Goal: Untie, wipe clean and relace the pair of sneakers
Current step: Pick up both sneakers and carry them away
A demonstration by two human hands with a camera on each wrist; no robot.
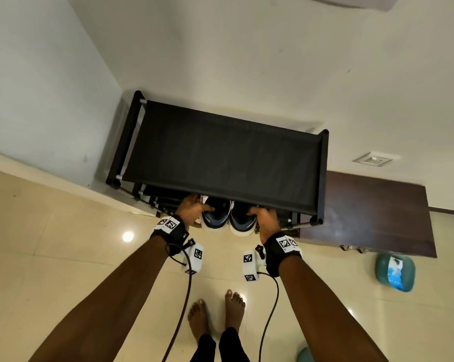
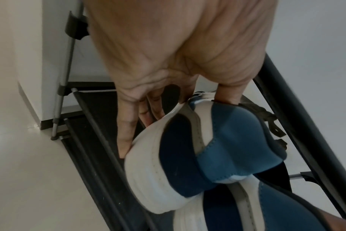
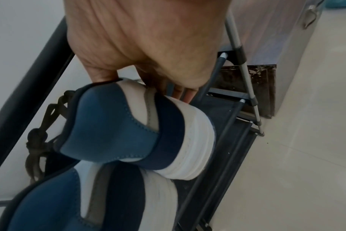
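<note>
Two blue sneakers with white soles sit side by side, heels toward me, at the front of a black shoe rack [image 1: 220, 152], under its top shelf. My left hand [image 1: 193, 207] grips the left sneaker [image 1: 215, 218]: thumb inside the collar, fingers [image 2: 126, 140] along the outer side of the white sole [image 2: 148, 171]. My right hand [image 1: 263, 216] grips the right sneaker [image 1: 242, 222] the same way, thumb in the collar, fingers [image 3: 185, 93] on its outer side. Dark tied laces [image 3: 38, 140] show on the right sneaker [image 3: 118, 125]. The toes are hidden beneath the shelf.
The rack stands in a room corner against white walls, with lower tiers [image 2: 93, 125] below. A dark wooden cabinet [image 1: 372, 212] stands to its right. A teal tub [image 1: 395, 271] with blue and white contents lies on the cream tiled floor. My bare feet [image 1: 215, 314] are below.
</note>
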